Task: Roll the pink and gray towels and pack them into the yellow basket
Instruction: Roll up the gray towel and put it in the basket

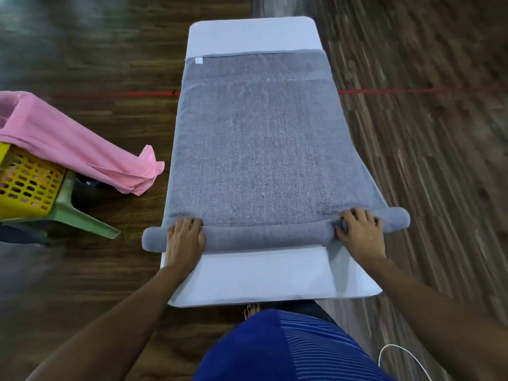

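Note:
A gray towel (pixel 258 144) lies flat along a white table (pixel 264 273), its near end wound into a thin roll (pixel 266 236) that sticks out past both table sides. My left hand (pixel 185 237) grips the roll near its left end, fingers curled over the top. My right hand (pixel 358 232) grips it near the right end, fingers bent over the roll. A pink towel (pixel 68 141) hangs unrolled out of the yellow basket (pixel 26 182) at the left edge.
The basket sits on a green plastic stool (pixel 82 215) on the dark wooden floor. A red line (pixel 398 91) crosses the floor behind the table. A white cable (pixel 401 356) lies at bottom right. My bare foot (pixel 251 310) shows under the table's near edge.

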The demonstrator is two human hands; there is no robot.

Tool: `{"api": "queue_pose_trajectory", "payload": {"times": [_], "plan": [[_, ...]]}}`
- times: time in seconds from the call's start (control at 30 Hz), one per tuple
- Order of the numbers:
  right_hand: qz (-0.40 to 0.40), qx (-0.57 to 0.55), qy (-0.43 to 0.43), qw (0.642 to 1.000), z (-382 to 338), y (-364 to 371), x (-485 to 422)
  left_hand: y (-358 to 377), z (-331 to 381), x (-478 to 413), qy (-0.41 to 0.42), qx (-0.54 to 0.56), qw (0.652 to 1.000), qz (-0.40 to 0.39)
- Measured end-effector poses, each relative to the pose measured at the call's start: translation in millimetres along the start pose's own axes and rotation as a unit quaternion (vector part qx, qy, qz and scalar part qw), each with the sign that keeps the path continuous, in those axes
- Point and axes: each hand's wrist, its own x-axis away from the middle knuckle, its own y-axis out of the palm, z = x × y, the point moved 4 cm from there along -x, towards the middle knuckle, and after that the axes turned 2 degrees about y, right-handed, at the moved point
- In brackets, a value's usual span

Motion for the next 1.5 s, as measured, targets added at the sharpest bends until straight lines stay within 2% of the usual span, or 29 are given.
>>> {"api": "queue_pose_trajectory", "payload": {"times": [0.07, 0.13, 0.17, 0.23, 0.4, 0.5, 0.6, 0.67, 0.7, 0.73, 0.83, 0.9, 1.0, 1.07, 1.17, 1.23, 1.3, 1.4, 1.47, 1.5], "plan": [[0.026, -0.014, -0.023, 0.999, 0.1, -0.4, 5.3, -0.3, 12.5, 8.0, 0.071, -0.002, 0.997, 0.019], [-0.003, -0.028, -0.045, 0.999, 0.1, 4.7, 12.6, 8.2, 22.1, 17.6, 0.134, -0.023, 0.991, -0.015], [-0.021, -0.025, -0.051, 0.998, 0.2, 7.3, 16.7, 13.3, 22.1, 20.7, 0.137, -0.034, 0.989, -0.039], [-0.035, -0.005, -0.063, 0.997, 0.7, 11.1, 21.2, 19.7, 18.6, 22.4, 0.105, -0.047, 0.99, -0.084], [-0.023, 0.0, -0.039, 0.999, -0.6, 9.2, 7.4, 12.5, 18.7, 6.3, 0.059, -0.001, 0.992, -0.11], [-0.087, 0.022, -0.045, 0.995, -3.5, 3.9, -0.2, 5.1, 17.8, -2.9, 0.037, 0.01, 0.99, -0.138], [-0.166, 0.032, -0.058, 0.984, -3.2, 1.6, -6.9, 3.1, 11.5, -10.2, -0.007, 0.056, 0.97, -0.235], [-0.186, 0.026, -0.043, 0.981, -1.4, 3.5, -10.8, 5.8, 5.7, -11.8, -0.042, 0.111, 0.951, -0.284], [-0.167, 0.018, -0.029, 0.985, -0.7, 2.9, -11.8, 5.1, 3.2, -13.4, -0.043, 0.117, 0.955, -0.271], [-0.13, 0.004, -0.02, 0.991, 0.2, 2.5, -11.8, 2.6, 2.0, -14.9, -0.031, 0.106, 0.968, -0.226], [-0.005, -0.041, -0.017, 0.999, -1.0, 0.2, -5.6, -3.7, 1.8, -14.1, 0.013, 0.054, 0.997, -0.056], [0.002, -0.058, -0.041, 0.997, -6.3, 2.3, 3.8, -3.2, 9.6, -7.3, 0.061, 0.045, 0.997, -0.029], [-0.062, -0.059, -0.094, 0.992, -10.5, 17.2, 19.5, 5.9, 16.3, 3.7, 0.127, -0.002, 0.989, -0.08], [-0.081, -0.05, -0.103, 0.99, -7.5, 25.9, 23.8, 12.7, 12.4, 7.2, 0.129, -0.023, 0.984, -0.12], [-0.083, -0.056, -0.082, 0.992, -10.4, 21.2, 15.5, 10.6, 8.7, 4.4, 0.092, -0.003, 0.987, -0.131], [-0.127, -0.043, -0.075, 0.988, -13.2, 15.6, 7.1, 6.5, 10.5, -0.3, 0.069, 0.018, 0.985, -0.154], [-0.205, -0.042, -0.067, 0.975, -13.8, 9.0, -1.3, 0.8, 10.7, -5.1, 0.051, 0.033, 0.978, -0.198], [-0.356, -0.09, -0.042, 0.929, -14.1, 3.2, -8.8, 0.8, 3.2, -10.4, 0.005, 0.092, 0.948, -0.304], [-0.368, -0.108, -0.025, 0.923, -12.0, 2.3, -13.6, 1.4, -1.5, -13.6, -0.006, 0.13, 0.942, -0.31], [-0.331, -0.097, -0.019, 0.939, -9.9, 1.4, -16.7, 0.1, -3.2, -15.4, -0.002, 0.13, 0.95, -0.284]]}}
